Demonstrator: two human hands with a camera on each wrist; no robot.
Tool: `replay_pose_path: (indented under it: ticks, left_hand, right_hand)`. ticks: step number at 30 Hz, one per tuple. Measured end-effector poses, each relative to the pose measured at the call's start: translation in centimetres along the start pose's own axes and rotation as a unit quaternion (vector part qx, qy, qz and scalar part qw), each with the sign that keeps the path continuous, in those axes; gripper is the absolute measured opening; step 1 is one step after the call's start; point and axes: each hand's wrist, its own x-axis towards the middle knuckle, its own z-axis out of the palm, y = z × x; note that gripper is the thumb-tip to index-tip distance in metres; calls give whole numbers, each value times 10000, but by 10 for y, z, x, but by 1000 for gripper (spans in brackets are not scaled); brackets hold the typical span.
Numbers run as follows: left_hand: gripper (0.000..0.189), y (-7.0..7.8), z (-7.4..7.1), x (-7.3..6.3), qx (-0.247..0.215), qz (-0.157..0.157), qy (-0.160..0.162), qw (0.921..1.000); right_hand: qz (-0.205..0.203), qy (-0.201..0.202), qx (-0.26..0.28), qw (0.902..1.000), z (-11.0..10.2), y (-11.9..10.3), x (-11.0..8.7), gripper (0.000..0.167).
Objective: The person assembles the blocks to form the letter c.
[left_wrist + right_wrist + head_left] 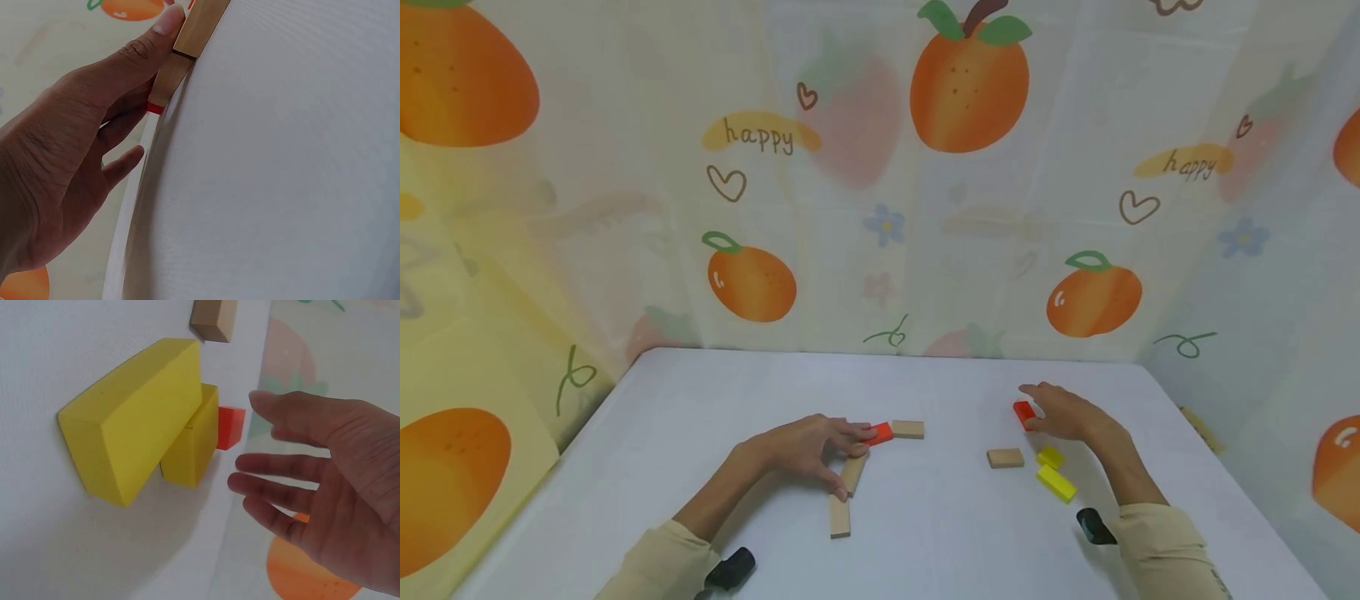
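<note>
My left hand [808,448] spans a wooden block [853,473], thumb at its near end and fingertips at its far end. That block sits in a bent row: another wooden block [839,517] nearer me, a red block [880,433] beyond, then a wooden block [907,429] to the right. In the left wrist view the thumb lies over the joint between two wooden blocks [203,28]. Over at the right, my right hand [1063,412] has its fingers spread around a second red block [1023,414]. In the right wrist view its fingertips are apart from that block [230,428].
Two yellow blocks, one longer [1057,483] and one shorter [1049,457], lie just nearer me than the right hand. A loose wooden block [1005,458] is to their left. All rest on a white table [925,542] backed by a fruit-print curtain [880,250].
</note>
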Motion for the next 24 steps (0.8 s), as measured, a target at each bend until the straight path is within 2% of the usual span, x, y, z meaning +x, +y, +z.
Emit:
replay_pose_path:
  ticks: [6, 24]
  left_hand:
    - [72, 0, -1, 0, -4, -19, -30, 10000]
    - [81, 11, -6, -3, -3, -98, -341, 9994]
  right_hand:
    - [326, -78, -72, 9994, 4, 1, 4, 72]
    - [386, -112, -119, 9991, 5, 0, 4, 72]
